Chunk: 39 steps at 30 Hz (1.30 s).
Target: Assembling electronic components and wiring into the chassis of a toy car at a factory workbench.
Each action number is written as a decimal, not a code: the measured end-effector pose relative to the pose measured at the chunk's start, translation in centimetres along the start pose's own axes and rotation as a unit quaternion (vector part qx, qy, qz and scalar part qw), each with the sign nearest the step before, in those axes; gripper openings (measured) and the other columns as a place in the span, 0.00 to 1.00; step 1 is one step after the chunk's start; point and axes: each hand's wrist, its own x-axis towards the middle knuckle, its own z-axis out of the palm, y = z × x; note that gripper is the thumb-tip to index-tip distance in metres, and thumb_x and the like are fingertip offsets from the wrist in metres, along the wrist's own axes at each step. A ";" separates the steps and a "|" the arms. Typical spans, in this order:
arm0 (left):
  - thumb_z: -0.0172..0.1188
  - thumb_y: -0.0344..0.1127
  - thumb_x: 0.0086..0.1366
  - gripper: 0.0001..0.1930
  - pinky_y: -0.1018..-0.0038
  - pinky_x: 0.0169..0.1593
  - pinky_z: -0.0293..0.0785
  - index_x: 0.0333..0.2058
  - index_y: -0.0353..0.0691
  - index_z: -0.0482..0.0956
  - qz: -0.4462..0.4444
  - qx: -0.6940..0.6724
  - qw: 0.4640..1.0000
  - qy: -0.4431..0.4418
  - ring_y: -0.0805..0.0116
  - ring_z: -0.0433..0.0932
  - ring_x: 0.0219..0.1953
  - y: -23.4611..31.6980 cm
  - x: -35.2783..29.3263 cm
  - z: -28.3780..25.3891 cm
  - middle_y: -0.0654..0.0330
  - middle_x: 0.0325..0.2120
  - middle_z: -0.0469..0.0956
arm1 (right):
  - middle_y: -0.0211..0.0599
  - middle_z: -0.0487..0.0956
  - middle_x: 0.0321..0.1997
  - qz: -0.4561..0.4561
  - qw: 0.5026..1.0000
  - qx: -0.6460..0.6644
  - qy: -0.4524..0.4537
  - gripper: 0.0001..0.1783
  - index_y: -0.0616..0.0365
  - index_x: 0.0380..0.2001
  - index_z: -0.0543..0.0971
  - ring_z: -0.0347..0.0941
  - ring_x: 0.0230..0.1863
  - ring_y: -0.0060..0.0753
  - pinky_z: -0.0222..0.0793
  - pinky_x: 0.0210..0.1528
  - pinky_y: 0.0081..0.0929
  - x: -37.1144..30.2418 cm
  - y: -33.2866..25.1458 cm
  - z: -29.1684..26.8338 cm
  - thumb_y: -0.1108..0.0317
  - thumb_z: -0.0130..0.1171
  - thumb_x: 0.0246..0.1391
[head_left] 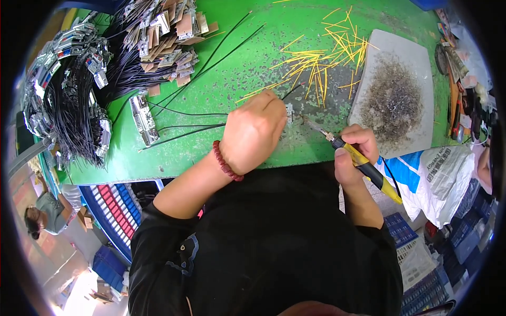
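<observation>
My left hand (255, 131), fingers closed, holds black wires (195, 130) down at the front of the green table. Those wires lead left to a silver metal housing (143, 120) lying on the tabletop. A small circuit board (289, 112) shows just past the fingertips; the hand hides part of it, and I cannot tell whether the fingers grip it too. In my right hand (358, 150) is a yellow-and-black soldering iron (362, 162). Its tip points left, close to the board's right side; whether they touch is unclear.
Thin yellow sticks (321, 60) lie scattered beyond my hands. A grey slab (424, 87) with dark residue sits at right. Bundled silver housings (39, 79) and piled circuit boards (158, 39) with black wires fill the left. A white bag (443, 181) hangs near the right edge. A person (50, 210) appears lower left.
</observation>
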 end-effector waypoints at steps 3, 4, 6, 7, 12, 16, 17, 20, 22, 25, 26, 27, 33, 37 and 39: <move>0.60 0.23 0.53 0.04 0.65 0.33 0.75 0.26 0.35 0.73 0.010 0.006 1.000 0.001 0.53 0.76 0.31 -0.1 0.1 0.0 0.53 0.28 0.73 | 0.36 0.72 0.33 -0.014 1.000 0.001 0.026 0.15 0.60 0.39 0.69 0.61 0.27 0.18 0.57 0.30 0.17 0.1 0.1 0.2 0.71 0.62 0.50; 0.59 0.24 0.54 0.04 0.64 0.32 0.76 0.26 0.36 0.73 0.021 0.013 1.000 -0.001 0.54 0.77 0.31 -0.1 0.1 0.0 0.53 0.29 0.73 | 0.36 0.71 0.33 -0.029 0.998 0.005 0.050 0.16 0.60 0.40 0.69 0.61 0.27 0.19 0.58 0.31 0.17 0.2 0.1 0.3 0.69 0.63 0.51; 0.59 0.24 0.55 0.04 0.64 0.32 0.76 0.26 0.36 0.72 0.020 0.015 1.000 -0.004 0.54 0.77 0.30 0.1 0.2 0.0 0.53 0.28 0.73 | 0.38 0.74 0.34 0.002 0.996 -0.009 0.084 0.19 0.61 0.45 0.69 0.66 0.30 0.20 0.64 0.34 0.19 0.4 -0.3 0.3 0.67 0.62 0.54; 0.59 0.25 0.55 0.04 0.64 0.32 0.75 0.26 0.36 0.72 0.018 0.021 1.000 -0.010 0.54 0.77 0.30 0.0 0.1 -0.1 0.53 0.28 0.73 | 0.39 0.77 0.30 0.029 0.995 -0.040 0.082 0.23 0.62 0.51 0.67 0.72 0.28 0.24 0.68 0.33 0.22 1.7 -2.1 1.7 0.61 0.58 0.57; 0.59 0.26 0.56 0.04 0.64 0.31 0.75 0.25 0.37 0.73 0.020 0.039 0.999 -0.015 0.54 0.76 0.29 0.1 0.2 -0.5 0.54 0.27 0.73 | 0.35 0.80 0.30 0.175 0.977 -0.125 -0.014 0.14 0.58 0.49 0.75 0.77 0.29 0.20 0.73 0.29 0.18 6.8 -2.7 1.8 0.72 0.57 0.59; 0.62 0.25 0.52 0.05 0.64 0.34 0.74 0.27 0.37 0.74 -0.004 0.043 0.998 -0.037 0.53 0.76 0.32 0.6 0.4 -0.7 0.55 0.28 0.74 | 0.33 0.80 0.29 0.063 0.984 -0.164 -0.037 0.18 0.53 0.46 0.75 0.76 0.31 0.18 0.72 0.34 0.19 9.1 -1.0 3.3 0.75 0.63 0.51; 0.62 0.25 0.52 0.05 0.64 0.34 0.74 0.27 0.37 0.74 -0.004 0.043 0.998 -0.038 0.53 0.76 0.32 0.7 0.5 -0.7 0.55 0.28 0.74 | 0.33 0.80 0.29 0.064 0.984 -0.164 -0.036 0.18 0.53 0.46 0.75 0.76 0.31 0.18 0.72 0.34 0.19 9.3 -0.8 3.3 0.75 0.63 0.51; 0.63 0.26 0.52 0.05 0.64 0.34 0.74 0.27 0.37 0.75 -0.002 0.070 0.996 -0.050 0.53 0.76 0.32 0.7 0.5 -1.2 0.56 0.28 0.75 | 0.33 0.81 0.28 0.084 0.988 -0.111 -0.066 0.18 0.54 0.46 0.74 0.73 0.28 0.15 0.69 0.31 0.16 9.3 -0.5 3.4 0.78 0.62 0.51; 0.64 0.25 0.51 0.07 0.65 0.36 0.75 0.30 0.36 0.77 0.017 0.020 0.999 -0.046 0.54 0.77 0.33 0.5 0.8 -1.6 0.55 0.30 0.77 | 0.34 0.81 0.28 0.066 0.991 -0.108 -0.033 0.19 0.54 0.46 0.74 0.73 0.28 0.16 0.69 0.31 0.16 8.5 -0.4 3.6 0.79 0.62 0.50; 0.64 0.28 0.51 0.08 0.64 0.35 0.75 0.31 0.39 0.77 0.049 -0.040 0.998 0.011 0.55 0.77 0.34 -0.1 1.3 -2.1 0.56 0.29 0.78 | 0.36 0.81 0.29 0.000 0.996 -0.088 0.025 0.20 0.57 0.46 0.73 0.78 0.31 0.19 0.72 0.34 0.17 7.3 -0.7 4.2 0.82 0.63 0.49; 0.65 0.28 0.51 0.09 0.63 0.36 0.75 0.32 0.38 0.77 0.023 -0.065 0.997 0.036 0.55 0.78 0.34 0.0 1.4 -2.2 0.55 0.30 0.79 | 0.37 0.82 0.29 -0.026 0.996 -0.076 0.033 0.20 0.59 0.46 0.73 0.79 0.33 0.21 0.73 0.35 0.18 6.9 -0.7 4.4 0.82 0.63 0.49; 0.65 0.28 0.51 0.09 0.63 0.36 0.75 0.32 0.38 0.77 0.022 -0.064 0.997 0.037 0.55 0.78 0.34 0.3 1.6 -2.1 0.55 0.30 0.79 | 0.40 0.82 0.32 -0.056 0.997 -0.050 0.033 0.20 0.61 0.45 0.73 0.80 0.34 0.25 0.76 0.36 0.22 6.5 -0.9 4.6 0.83 0.64 0.48; 0.63 0.24 0.54 0.05 0.70 0.33 0.73 0.29 0.36 0.77 -0.016 -0.200 0.977 0.066 0.61 0.76 0.27 1.1 1.7 -1.7 0.57 0.26 0.76 | 0.44 0.82 0.35 -0.209 0.971 -0.112 -0.004 0.19 0.62 0.41 0.73 0.81 0.36 0.30 0.78 0.37 0.24 6.3 -1.5 5.0 0.87 0.64 0.46; 0.62 0.22 0.55 0.04 0.75 0.27 0.68 0.28 0.36 0.77 -0.037 -0.201 0.977 0.063 0.68 0.71 0.23 2.1 1.3 -2.4 0.60 0.23 0.73 | 0.46 0.82 0.37 -0.150 0.987 -0.054 0.007 0.23 0.63 0.47 0.67 0.82 0.37 0.32 0.78 0.38 0.24 4.8 -1.1 3.7 0.87 0.61 0.48; 0.62 0.22 0.55 0.04 0.76 0.25 0.66 0.28 0.36 0.77 -0.048 -0.194 0.978 0.056 0.70 0.70 0.23 2.1 1.2 -2.4 0.61 0.22 0.72 | 0.47 0.82 0.37 -0.151 0.987 -0.051 -0.005 0.22 0.63 0.46 0.68 0.82 0.37 0.32 0.78 0.38 0.24 4.9 -1.5 3.9 0.87 0.61 0.48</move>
